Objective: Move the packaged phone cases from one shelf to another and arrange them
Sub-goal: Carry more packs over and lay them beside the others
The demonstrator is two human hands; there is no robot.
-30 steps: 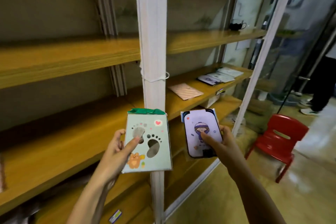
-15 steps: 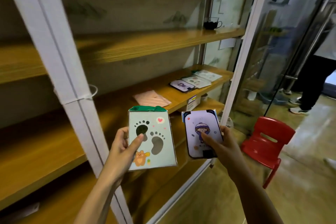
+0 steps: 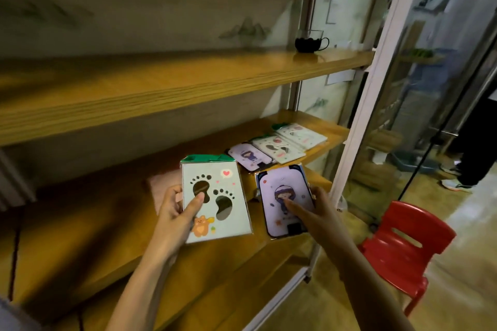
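Note:
My left hand (image 3: 174,212) grips a pale green packaged case with black footprints (image 3: 223,212), thumb across its front. My right hand (image 3: 317,212) holds a lilac packaged case with a cartoon girl (image 3: 279,191), thumb on its face. Both are held just above the middle wooden shelf (image 3: 80,223). On that shelf behind them lie a pink packet (image 3: 161,185), another lilac case (image 3: 248,156) and two green footprint cases (image 3: 279,149), (image 3: 304,136) in a row toward the right end.
A dark glass cup (image 3: 309,41) stands on the upper shelf (image 3: 161,83). The white shelf post (image 3: 376,75) rises at right. A red plastic chair (image 3: 403,247) stands on the floor to the right, and a person's legs and shoes (image 3: 468,169) are at far right.
The view has shifted right along the shelf; the white post at left has left view. Both hands, still holding their cases, are now closer to the row of cases on the middle shelf.

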